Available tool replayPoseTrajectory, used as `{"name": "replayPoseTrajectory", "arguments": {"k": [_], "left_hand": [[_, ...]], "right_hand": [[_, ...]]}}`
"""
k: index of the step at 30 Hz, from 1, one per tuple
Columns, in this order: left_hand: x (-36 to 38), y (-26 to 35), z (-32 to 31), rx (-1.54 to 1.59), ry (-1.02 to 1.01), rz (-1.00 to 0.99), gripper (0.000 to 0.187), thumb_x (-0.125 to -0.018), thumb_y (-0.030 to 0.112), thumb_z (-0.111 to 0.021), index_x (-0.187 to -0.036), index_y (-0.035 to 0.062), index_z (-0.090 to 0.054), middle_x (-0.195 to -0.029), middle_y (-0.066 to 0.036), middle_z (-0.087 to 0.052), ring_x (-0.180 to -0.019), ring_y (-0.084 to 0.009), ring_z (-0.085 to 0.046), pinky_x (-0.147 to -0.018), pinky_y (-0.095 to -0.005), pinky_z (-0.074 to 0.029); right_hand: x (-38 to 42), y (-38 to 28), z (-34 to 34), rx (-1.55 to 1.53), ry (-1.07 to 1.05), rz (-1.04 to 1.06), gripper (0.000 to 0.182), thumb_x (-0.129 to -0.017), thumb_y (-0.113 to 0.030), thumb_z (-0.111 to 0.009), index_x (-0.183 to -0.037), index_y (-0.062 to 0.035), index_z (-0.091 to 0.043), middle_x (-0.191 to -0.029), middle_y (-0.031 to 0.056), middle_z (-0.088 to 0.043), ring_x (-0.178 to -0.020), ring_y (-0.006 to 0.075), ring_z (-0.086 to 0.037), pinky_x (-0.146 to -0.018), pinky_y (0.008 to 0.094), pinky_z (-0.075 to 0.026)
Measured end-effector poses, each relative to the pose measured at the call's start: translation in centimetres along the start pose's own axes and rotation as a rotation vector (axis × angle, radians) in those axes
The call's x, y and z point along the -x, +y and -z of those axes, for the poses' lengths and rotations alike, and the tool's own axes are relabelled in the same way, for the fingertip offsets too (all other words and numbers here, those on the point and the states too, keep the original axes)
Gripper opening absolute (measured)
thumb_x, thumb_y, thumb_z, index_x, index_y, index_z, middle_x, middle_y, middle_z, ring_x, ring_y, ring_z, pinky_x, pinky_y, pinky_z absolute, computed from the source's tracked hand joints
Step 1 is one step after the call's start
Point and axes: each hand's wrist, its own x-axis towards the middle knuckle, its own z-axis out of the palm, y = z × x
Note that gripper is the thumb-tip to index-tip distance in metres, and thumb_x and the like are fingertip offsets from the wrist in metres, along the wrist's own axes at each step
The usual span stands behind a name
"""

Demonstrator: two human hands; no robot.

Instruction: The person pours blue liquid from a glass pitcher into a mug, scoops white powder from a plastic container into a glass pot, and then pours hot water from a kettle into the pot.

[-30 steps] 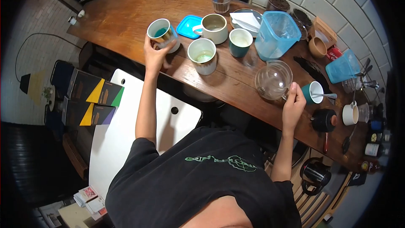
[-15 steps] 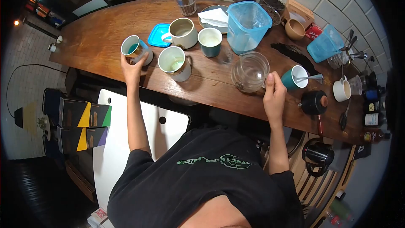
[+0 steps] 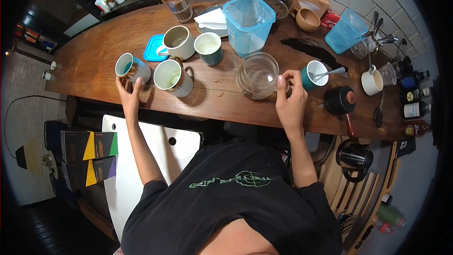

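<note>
My left hand [image 3: 128, 95] is by a mug with blue inside [image 3: 141, 72] at the table's front left; thumb and fingers are spread apart at its lower side. Right of that mug stands a pale mug [image 3: 181, 85] with a little greenish liquid. My right hand [image 3: 292, 98] has its thumb and fingers closed at the handle side of a round clear glass jug [image 3: 257, 76], which stands upright on the wood. The handle is mostly hidden by the fingers. Just right of this hand stands a teal cup [image 3: 306, 80] with a spoon in it.
Behind are a large cream mug [image 3: 184, 49], a green-and-white cup [image 3: 210, 55], a blue lid [image 3: 152, 51] and a tall blue container [image 3: 247, 38]. On the right are a black pot [image 3: 337, 100], a white cup [image 3: 373, 84] and a second blue container [image 3: 343, 33]. The wooden table [image 3: 207, 94] curves around me.
My view has turned, shifting the table leftward. My left hand's fingers have loosened from around the mug and sit lower on it. The right hand stays at the jug's handle with fingers raised higher.
</note>
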Motion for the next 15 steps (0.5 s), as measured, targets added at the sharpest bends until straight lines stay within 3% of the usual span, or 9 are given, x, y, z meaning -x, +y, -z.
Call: {"name": "replayPoseTrajectory", "arguments": {"k": [5,6,9,12,14,15], "left_hand": [[0.9,0.2,2.3,-0.049,0.069,-0.128,0.080,-0.093,0.026,-0.069,-0.155,0.0077,-0.023,-0.151,-0.017,-0.036,-0.137,-0.0303,-0.039,-0.114,-0.0429,-0.033],[1.6,1.3,2.4,0.025,0.097,-0.102,0.083,-0.093,0.032,-0.067,-0.156,0.0099,-0.019,-0.151,-0.018,-0.034,-0.137,-0.0316,-0.039,-0.115,-0.0459,-0.031],[3.2,3.4,3.1,-0.159,0.232,-0.247,0.096,-0.087,0.053,-0.067,-0.156,0.0128,-0.014,-0.148,-0.018,-0.034,-0.136,-0.0328,-0.040,-0.117,-0.0491,-0.030],[5.4,8.5,2.3,-0.078,0.422,-0.478,0.092,-0.087,0.061,-0.065,-0.148,0.0054,-0.024,-0.141,-0.017,-0.042,-0.134,-0.0312,-0.043,-0.116,-0.0473,-0.032],[6.9,10.3,2.3,-0.105,0.406,-0.605,0.090,-0.087,0.065,-0.062,-0.143,0.0038,-0.029,-0.137,-0.016,-0.046,-0.130,-0.0290,-0.047,-0.112,-0.0448,-0.037],[7.6,11.7,1.4,-0.074,0.387,-0.653,0.085,-0.088,0.070,-0.057,-0.137,0.0024,-0.039,-0.130,-0.018,-0.049,-0.123,-0.0292,-0.052,-0.107,-0.0437,-0.042]], "right_hand": [[0.2,-0.4,0.0,0.020,0.038,0.040,0.017,-0.098,-0.013,-0.059,-0.103,0.0027,-0.054,-0.086,0.0169,-0.064,-0.080,0.0283,-0.065,-0.074,0.0387,-0.050],[0.3,-0.6,0.1,0.022,0.040,0.039,0.017,-0.098,-0.013,-0.059,-0.103,0.0027,-0.054,-0.086,0.0169,-0.064,-0.080,0.0283,-0.065,-0.074,0.0387,-0.050],[0.4,-1.6,0.6,0.011,0.041,0.021,0.017,-0.097,-0.011,-0.059,-0.107,0.0029,-0.055,-0.093,0.0178,-0.064,-0.089,0.0295,-0.064,-0.079,0.0398,-0.050],[0.9,-3.5,1.9,0.137,0.152,0.168,0.020,-0.095,-0.010,-0.062,-0.110,0.0022,-0.056,-0.097,0.0172,-0.064,-0.096,0.0301,-0.063,-0.084,0.0398,-0.050],[2.0,-6.1,4.7,0.010,-0.077,0.283,0.030,-0.094,-0.019,-0.066,-0.115,0.0002,-0.057,-0.105,0.0163,-0.065,-0.100,0.0313,-0.064,-0.088,0.0392,-0.050],[2.0,-6.6,6.0,-0.228,-0.395,0.279,0.040,-0.094,-0.029,-0.066,-0.121,-0.0010,-0.057,-0.115,0.0162,-0.063,-0.107,0.0321,-0.061,-0.094,0.0416,-0.047]]}}
